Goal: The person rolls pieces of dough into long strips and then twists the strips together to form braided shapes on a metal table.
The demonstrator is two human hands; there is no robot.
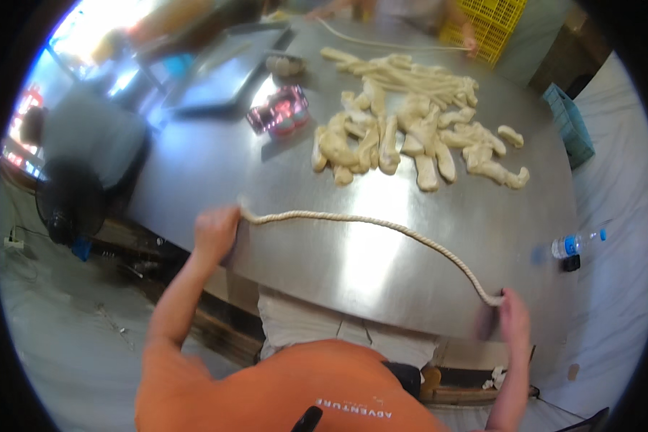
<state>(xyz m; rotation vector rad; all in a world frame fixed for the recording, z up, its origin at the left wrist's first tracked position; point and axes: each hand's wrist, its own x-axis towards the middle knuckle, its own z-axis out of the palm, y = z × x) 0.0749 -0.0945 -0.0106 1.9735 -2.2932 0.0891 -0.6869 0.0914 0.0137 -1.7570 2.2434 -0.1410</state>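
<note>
A long dough rope (356,218), twisted along its length, spans the near part of the stainless steel table (302,264). My left hand (217,231) grips its left end by the table's front edge. The right end is pinched in my right hand (514,316), lower and nearer to my body. Between them the rope bows away from me in a slack arc; whether its middle touches the metal I cannot tell. Beyond it lies a heap of thick, irregular dough pieces (340,146). Long thin dough strips (399,73) are piled behind that heap.
Across the table a co-worker's hand (470,46) holds another dough strand (394,45). A pink patterned package (281,110) and a metal tray (216,75) are at the back left. A water bottle (572,244) lies at right. Yellow crates (486,27) stand behind.
</note>
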